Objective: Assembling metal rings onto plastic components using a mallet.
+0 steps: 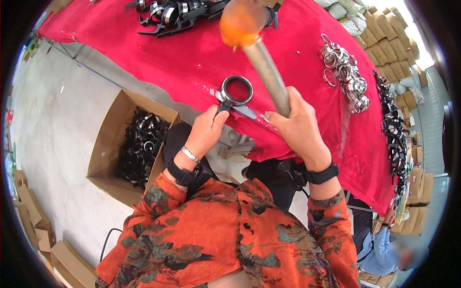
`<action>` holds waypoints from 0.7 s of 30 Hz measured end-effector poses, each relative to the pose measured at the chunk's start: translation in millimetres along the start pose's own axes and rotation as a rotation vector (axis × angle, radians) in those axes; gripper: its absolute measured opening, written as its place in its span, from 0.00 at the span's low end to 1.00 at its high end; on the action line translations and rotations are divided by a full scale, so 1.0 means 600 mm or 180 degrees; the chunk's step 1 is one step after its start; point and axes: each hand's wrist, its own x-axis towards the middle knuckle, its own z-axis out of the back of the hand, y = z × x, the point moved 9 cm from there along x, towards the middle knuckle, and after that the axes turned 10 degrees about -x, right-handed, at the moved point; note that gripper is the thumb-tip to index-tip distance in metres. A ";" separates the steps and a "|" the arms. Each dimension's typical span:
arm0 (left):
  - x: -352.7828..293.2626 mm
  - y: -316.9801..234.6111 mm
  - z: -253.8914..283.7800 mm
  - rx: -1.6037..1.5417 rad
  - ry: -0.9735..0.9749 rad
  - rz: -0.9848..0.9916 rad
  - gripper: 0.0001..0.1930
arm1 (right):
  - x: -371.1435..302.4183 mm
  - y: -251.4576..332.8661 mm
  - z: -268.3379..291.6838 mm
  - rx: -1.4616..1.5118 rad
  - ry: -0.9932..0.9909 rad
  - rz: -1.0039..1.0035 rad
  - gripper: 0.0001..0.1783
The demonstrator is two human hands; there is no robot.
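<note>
My left hand [207,127] is closed on the short black tab of a black-and-silver ring part [235,102], with thumb and fingers pinching it. The part's round opening lies over the red cloth near the table edge, and a grey, flat piece [244,111] sticks out beside it. My right hand [303,126] is wrapped round the handle of a mallet [268,72]. Its orange, blurred head is raised over the table, beyond the ring part. Both wrists wear black straps.
A cardboard box [103,144] full of black-and-silver ring parts stands on the floor at left. On the red-covered table [158,57] lie silver rings [353,79], more black ring parts [175,14] at the far side, and a dark row [394,129] at right. Another person [384,252] sits lower right.
</note>
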 end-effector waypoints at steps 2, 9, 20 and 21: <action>-0.001 -0.002 0.002 0.0046 -0.0029 -0.0043 0.18 | -0.016 -0.003 -0.002 0.0249 -0.0328 0.0072 0.17; 0.004 0.000 0.004 0.0172 0.0007 -0.0052 0.18 | 0.002 -0.025 -0.026 -0.0137 0.0230 0.0026 0.18; -0.003 0.002 0.004 -0.0004 -0.0060 -0.0106 0.17 | -0.025 -0.059 -0.039 0.1191 0.0945 -0.1096 0.18; 0.000 0.001 0.004 -0.0011 -0.0075 -0.0120 0.17 | -0.028 -0.063 -0.039 0.1178 0.0942 -0.1078 0.18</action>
